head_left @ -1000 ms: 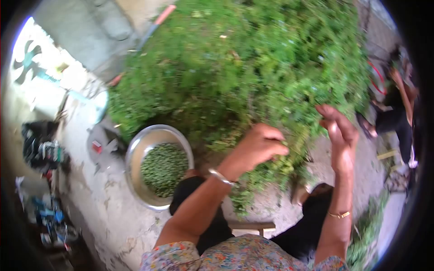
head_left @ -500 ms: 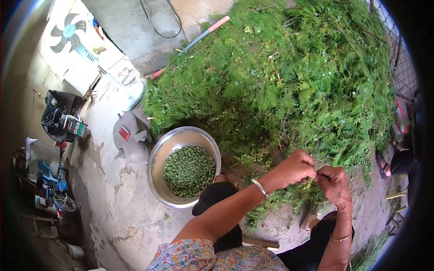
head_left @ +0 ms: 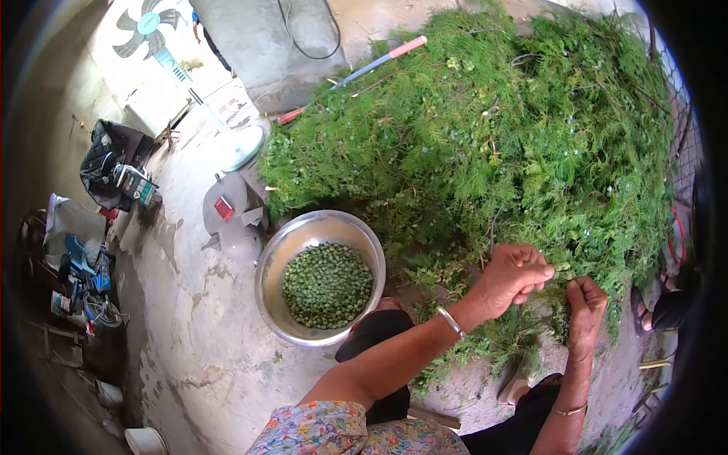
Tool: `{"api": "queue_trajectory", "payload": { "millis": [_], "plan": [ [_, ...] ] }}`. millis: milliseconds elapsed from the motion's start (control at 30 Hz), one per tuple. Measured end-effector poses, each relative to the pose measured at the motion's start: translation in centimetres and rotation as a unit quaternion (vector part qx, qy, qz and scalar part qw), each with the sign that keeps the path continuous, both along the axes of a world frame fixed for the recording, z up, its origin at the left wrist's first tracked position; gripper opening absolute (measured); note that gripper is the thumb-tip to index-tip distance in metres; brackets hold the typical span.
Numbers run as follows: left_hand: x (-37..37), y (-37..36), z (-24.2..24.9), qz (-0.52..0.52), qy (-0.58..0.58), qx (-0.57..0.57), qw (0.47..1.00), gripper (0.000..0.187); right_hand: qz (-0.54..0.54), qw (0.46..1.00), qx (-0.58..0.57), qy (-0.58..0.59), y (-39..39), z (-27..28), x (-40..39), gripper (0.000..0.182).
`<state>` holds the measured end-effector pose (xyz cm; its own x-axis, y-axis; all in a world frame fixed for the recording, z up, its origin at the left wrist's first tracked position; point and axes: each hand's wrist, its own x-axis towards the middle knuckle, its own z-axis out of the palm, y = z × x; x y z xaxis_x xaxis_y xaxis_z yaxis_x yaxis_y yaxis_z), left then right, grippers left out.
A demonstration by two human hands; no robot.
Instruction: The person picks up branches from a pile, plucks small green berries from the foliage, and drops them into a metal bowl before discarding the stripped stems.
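My left hand (head_left: 519,280), with a silver bangle at the wrist, is closed in a pinch with the thumb stretched to the right. Pale green bits (head_left: 562,268) show at its thumb tip; what lies between the fingers is too small to make out. Just right of it and slightly lower, my right hand (head_left: 586,309) has its fingers pressed together on a thin green sprig (head_left: 562,322), mostly hidden, which appears to hang beside the fingers. Both hands are over the near edge of a large heap of green conifer branches (head_left: 462,144). To the left stands a metal basin (head_left: 271,296) holding many small round green cones (head_left: 327,284).
A long-handled tool (head_left: 379,62) lies on the heap. A standing fan (head_left: 243,148) and a grey object bearing a red box (head_left: 224,208) are left of it. A toy bicycle (head_left: 102,311) and a white bucket (head_left: 145,441) line the left wall. Another person's foot (head_left: 643,311) is at right.
My hands were touching and have come apart, the right one moving lower and to the right. The whole view has shifted slightly.
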<state>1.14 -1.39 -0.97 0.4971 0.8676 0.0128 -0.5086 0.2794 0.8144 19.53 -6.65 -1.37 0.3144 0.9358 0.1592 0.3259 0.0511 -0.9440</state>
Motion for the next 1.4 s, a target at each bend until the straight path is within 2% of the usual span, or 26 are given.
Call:
{"api": "queue_trajectory", "payload": {
  "millis": [33, 100, 133, 200, 233, 300, 367, 400, 467, 500, 567, 600, 633, 700, 767, 800, 933, 1000, 1133, 1233, 1300, 1400],
  "plan": [
    [0.1, -0.3, 0.0, 0.004, -0.001, 0.002, 1.000, 0.013, 0.004, 1.000, 0.002, -0.001, 0.1, -0.1, -0.2, 0.015],
    [0.2, -0.8, 0.0, -0.053, 0.129, -0.022, 0.990, 0.016, -0.012, 1.000, 0.016, -0.001, 0.2, -0.3, -0.6, 0.015],
    [0.9, -1.0, -0.3, -0.031, 0.163, -0.020, 0.986, 0.019, -0.008, 1.000, 0.017, -0.001, 0.2, -0.3, -0.8, 0.015],
    [2.6, -1.0, -3.1, 0.010, 0.157, 0.017, 0.987, 0.020, 0.019, 0.999, 0.022, -0.042, 0.2, -0.3, -1.1, 0.015],
    [2.6, -1.0, -3.1, 0.048, 0.152, 0.054, 0.986, 0.020, 0.021, 0.999, 0.024, -0.043, 0.2, -0.3, -1.3, 0.015],
    [2.8, -1.1, -3.1, 0.064, 0.136, 0.040, 0.988, 0.023, 0.031, 0.995, 0.033, -0.086, 0.1, -0.5, -2.0, 0.011],
    [2.5, -1.0, -2.8, 0.065, 0.192, 0.124, 0.971, 0.028, 0.034, 0.995, 0.035, -0.091, 0.1, -0.7, -2.2, 0.010],
    [2.5, -0.8, -2.9, 0.068, 0.191, 0.125, 0.971, 0.028, 0.036, 0.994, 0.038, -0.098, 0.1, -0.6, -2.4, 0.009],
    [2.4, -0.6, -3.2, 0.134, 0.297, 0.245, 0.913, 0.032, 0.042, 0.993, 0.044, -0.106, 0.1, -0.5, -2.5, 0.009],
    [2.4, -0.6, -3.3, 0.139, 0.296, 0.246, 0.912, 0.032, 0.040, 0.991, 0.033, -0.122, 0.1, -0.5, -2.4, 0.008],
    [2.4, -0.9, -2.9, 0.137, 0.280, 0.181, 0.933, 0.033, 0.042, 0.989, 0.025, -0.138, 0.1, -0.7, -2.7, 0.008],
    [2.6, -1.1, -2.8, 0.129, 0.224, 0.121, 0.958, 0.032, 0.043, 0.989, 0.036, -0.136, 0.1, -0.8, -2.9, 0.007],
    [2.5, -1.2, -2.5, 0.133, 0.224, 0.123, 0.958, 0.032, 0.042, 0.989, 0.048, -0.134, 0.1, -1.0, -3.2, 0.007],
    [2.3, -1.3, -2.0, 0.092, 0.152, -0.014, 0.984, 0.031, 0.055, 0.987, 0.053, -0.143, 0.0, -1.3, -3.4, 0.008],
    [2.4, -1.3, -2.3, 0.108, 0.180, -0.021, 0.977, 0.030, 0.043, 0.980, 0.084, -0.172, -0.1, -1.0, -4.3, 0.008],
    [2.5, -1.2, -2.5, 0.119, 0.210, -0.032, 0.970, 0.029, 0.044, 0.983, 0.047, -0.170, -0.3, -0.9, -4.5, 0.014],
    [2.7, -0.8, -2.6, 0.169, 0.276, 0.051, 0.945, 0.025, 0.037, 0.985, 0.030, -0.168, -0.3, -0.9, -4.7, 0.015],
    [2.8, -0.8, -3.0, 0.227, 0.298, 0.103, 0.921, 0.022, 0.039, 0.987, 0.044, -0.148, -0.2, -1.1, -4.8, 0.017],
    [2.9, -0.9, -3.2, 0.223, 0.260, 0.067, 0.937, 0.021, 0.035, 0.987, 0.053, -0.151, -0.4, -1.3, -4.9, 0.019],
    [2.8, -0.9, -3.5, 0.235, 0.214, 0.105, 0.942, 0.022, 0.034, 0.990, 0.041, -0.133, -0.5, -1.6, -4.5, 0.021],
    [2.6, -0.7, -3.6, 0.184, 0.183, 0.118, 0.958, 0.025, 0.039, 0.991, 0.050, -0.115, -0.6, -1.5, -4.3, 0.022],
    [2.4, -0.9, -2.7, 0.185, 0.201, 0.125, 0.954, 0.028, 0.050, 0.994, 0.051, -0.077, -0.5, -2.0, -3.5, 0.022]
  ]
}}
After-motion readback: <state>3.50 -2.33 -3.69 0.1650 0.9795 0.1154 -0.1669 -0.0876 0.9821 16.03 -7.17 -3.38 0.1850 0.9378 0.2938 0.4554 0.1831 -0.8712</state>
